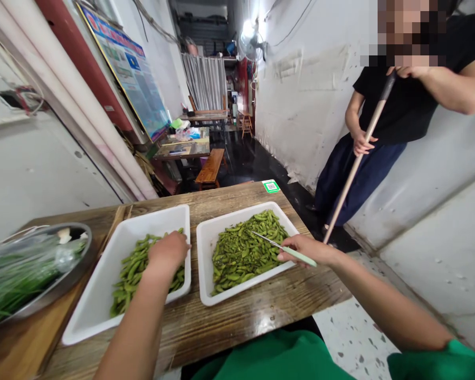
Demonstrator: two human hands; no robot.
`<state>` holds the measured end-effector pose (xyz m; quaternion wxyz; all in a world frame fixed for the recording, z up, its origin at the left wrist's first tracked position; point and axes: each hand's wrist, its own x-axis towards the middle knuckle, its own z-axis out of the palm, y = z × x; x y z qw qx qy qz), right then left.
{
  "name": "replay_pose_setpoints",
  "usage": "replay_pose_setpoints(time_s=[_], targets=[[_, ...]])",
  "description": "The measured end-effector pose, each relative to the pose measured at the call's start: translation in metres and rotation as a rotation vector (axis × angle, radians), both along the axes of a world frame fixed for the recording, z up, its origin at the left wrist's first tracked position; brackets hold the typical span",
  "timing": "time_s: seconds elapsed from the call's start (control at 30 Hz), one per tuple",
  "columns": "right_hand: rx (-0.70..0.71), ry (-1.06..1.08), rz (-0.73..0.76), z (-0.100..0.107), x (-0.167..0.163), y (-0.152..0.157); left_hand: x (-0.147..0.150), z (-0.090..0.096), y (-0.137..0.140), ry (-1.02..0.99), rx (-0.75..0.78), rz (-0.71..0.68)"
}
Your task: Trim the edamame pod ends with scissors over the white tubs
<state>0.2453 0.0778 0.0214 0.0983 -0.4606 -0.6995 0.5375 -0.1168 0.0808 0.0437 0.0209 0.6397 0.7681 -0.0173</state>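
Light, firm green pods (142,264) fill the left tray (103,295), where the left hand (168,252) closes on some; best pinched mid-pod. The right hand (309,249) grasps scissors (281,247) by the slim handle over the right tray (206,248) on the table (237,316).

Green pods (142,266) heaped in left white tray (103,295) under left hand (168,252); green-handled scissors (285,248) in right hand (306,249), blades over right tray's pods (241,258).
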Motion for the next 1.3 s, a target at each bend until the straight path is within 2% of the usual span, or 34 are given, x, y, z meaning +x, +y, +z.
replay_pose_setpoints(time_s=[0.1,0.13,0.2,0.27,0.37,0.5,0.6,0.7,0.77,1.03,1.3], targets=[[0.013,-0.002,0.004,0.001,-0.002,0.0,0.043,-0.009,0.021,-0.073,0.114,-0.151],[0.024,-0.009,0.004,0.002,-0.003,-0.001,0.057,-0.015,0.03,-0.155,0.107,-0.233],[0.065,-0.029,0.003,0.005,-0.007,-0.002,0.081,-0.028,0.047,-0.217,0.069,-0.296],[0.137,-0.05,0.008,0.007,-0.01,-0.003,0.094,-0.04,0.061,-0.258,0.034,-0.318],[0.264,-0.102,0.003,0.008,-0.011,-0.002,0.096,-0.049,0.071,-0.303,0.025,-0.315],[0.427,-0.208,-0.027,0.01,-0.01,0.001,0.093,-0.046,0.061,-0.376,0.034,-0.312],[0.513,-0.239,0.004,0.017,-0.013,0.0,0.1,-0.044,0.042,-0.636,0.024,-0.304],[0.523,-0.28,0.026,0.025,-0.019,-0.003,0.113,-0.047,0.023,-0.949,0.071,-0.266],[0.527,-0.324,0.031,0.028,-0.023,-0.004,0.12,-0.05,0.014,-1.031,0.133,-0.26],[0.565,-0.441,0.021,0.031,-0.028,-0.007,0.123,-0.053,0.008,-1.068,0.264,-0.238],[0.569,-0.458,0.003,0.032,-0.026,-0.004,0.125,-0.049,0.01,-0.959,0.247,-0.271]])
